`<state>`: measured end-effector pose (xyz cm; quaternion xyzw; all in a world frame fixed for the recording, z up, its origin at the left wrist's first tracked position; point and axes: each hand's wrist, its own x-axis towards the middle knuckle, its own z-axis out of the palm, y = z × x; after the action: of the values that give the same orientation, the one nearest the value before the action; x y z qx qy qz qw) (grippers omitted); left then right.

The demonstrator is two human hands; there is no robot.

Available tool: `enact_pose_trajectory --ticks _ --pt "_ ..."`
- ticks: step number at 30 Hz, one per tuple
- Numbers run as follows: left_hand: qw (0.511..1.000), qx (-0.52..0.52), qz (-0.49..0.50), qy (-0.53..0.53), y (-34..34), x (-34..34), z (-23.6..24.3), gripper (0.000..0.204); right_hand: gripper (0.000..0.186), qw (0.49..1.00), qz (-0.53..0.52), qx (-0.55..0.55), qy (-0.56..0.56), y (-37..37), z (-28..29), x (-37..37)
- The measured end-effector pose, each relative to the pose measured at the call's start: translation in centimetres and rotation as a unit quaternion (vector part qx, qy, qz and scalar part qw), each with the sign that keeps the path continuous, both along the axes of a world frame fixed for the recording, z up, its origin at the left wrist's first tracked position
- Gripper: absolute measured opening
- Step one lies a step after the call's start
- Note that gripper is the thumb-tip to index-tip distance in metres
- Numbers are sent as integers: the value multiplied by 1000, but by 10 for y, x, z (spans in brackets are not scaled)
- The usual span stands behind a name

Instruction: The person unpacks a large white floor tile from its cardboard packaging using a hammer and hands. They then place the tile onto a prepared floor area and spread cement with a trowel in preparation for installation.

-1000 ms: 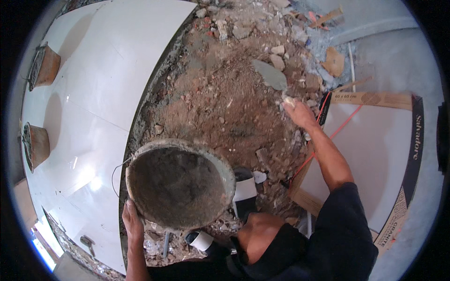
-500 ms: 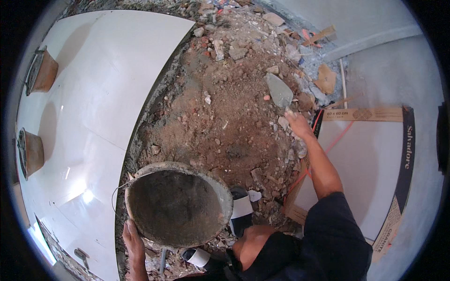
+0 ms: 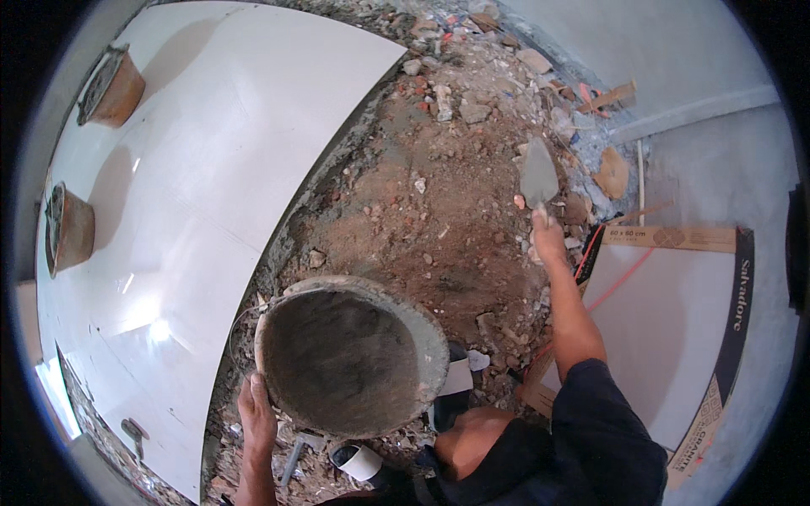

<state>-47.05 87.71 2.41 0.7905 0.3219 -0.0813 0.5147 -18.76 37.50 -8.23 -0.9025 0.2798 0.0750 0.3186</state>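
A wide, mortar-crusted bucket point(image 3: 438, 354) stands before me on the rubble, holding grey mortar point(image 3: 346, 354). My left hand point(image 3: 257, 413) is closed on its near-left rim, thumb upward. Ahead and to the right, my right hand point(image 3: 548, 240) grips a pointed trowel point(image 3: 538, 173) by its handle, which the fingers cover. The grey blade points away from me, over the loose dirt and next to a small pinkish stone point(image 3: 519, 202). The bucket's thin wire handle point(image 3: 236, 325) hangs out on the left side.
Large glossy white tiles point(image 3: 228, 126) cover the left, carrying two mortar-stained buckets point(image 3: 114, 88) and a small hand tool point(image 3: 134, 437). Brown dirt point(image 3: 422, 219) with broken stones lies between. At right, a boxed tile stack point(image 3: 675, 312) stands by the grey wall point(image 3: 709, 169). My sandals are beside the bucket.
The whole view has shifted, so the bucket and tiles appear further right. The trowel blade has swung from slanting up-left to nearly straight ahead. My left hand remains on the bucket rim.
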Motion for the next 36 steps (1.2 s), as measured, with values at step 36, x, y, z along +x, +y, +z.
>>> enact_pose_trajectory --ticks 36 --pt "960 235 51 -147 -15 23 -11 33 46 940 261 -90 -200 122 76 -23"
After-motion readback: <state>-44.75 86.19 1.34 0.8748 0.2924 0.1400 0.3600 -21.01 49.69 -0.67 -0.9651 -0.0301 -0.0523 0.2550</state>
